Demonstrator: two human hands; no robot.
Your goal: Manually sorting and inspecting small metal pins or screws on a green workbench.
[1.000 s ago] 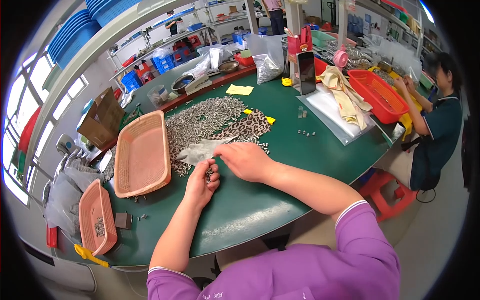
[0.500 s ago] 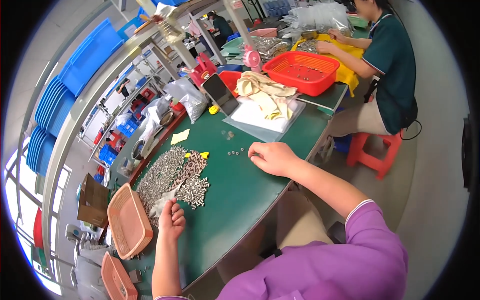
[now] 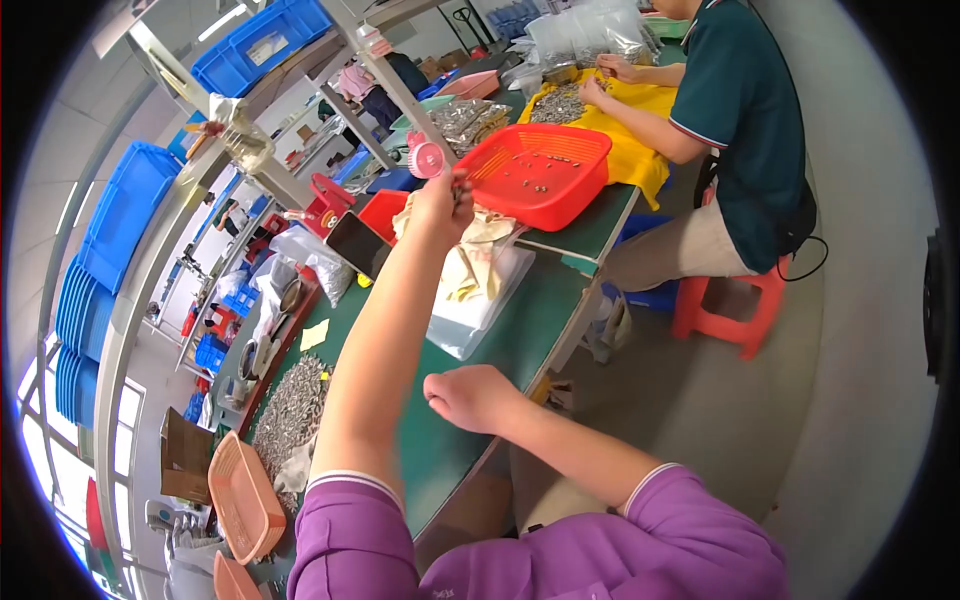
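My left hand [image 3: 444, 208] reaches far forward, just left of the rim of a red plastic basket [image 3: 545, 215] with a few small metal parts scattered in it. Its fingers are closed, with small greyish metal parts showing between them. Under that hand lie a crumpled cream cloth [image 3: 468, 272] and clear plastic bags [image 3: 465, 330]. Low over the green table, near its edge, my right hand [image 3: 474, 398] is curled shut; its fingertips and anything in them are hidden. A heap of small metal parts [image 3: 290, 405] lies left of my left arm, partly covered by it.
Beside the heap are a whitish cloth [image 3: 295, 470] and a peach plastic basket [image 3: 245, 500]. A phone [image 3: 358, 243] and a pink fan [image 3: 426, 160] stand toward the back. On the right a co-worker [image 3: 745, 130] sits on a red stool [image 3: 735, 310], hands over a yellow cloth [image 3: 640, 140].
My left hand has gone from the metal heap far forward to the red basket. My right hand has drawn back toward the table edge. The view has turned to the right.
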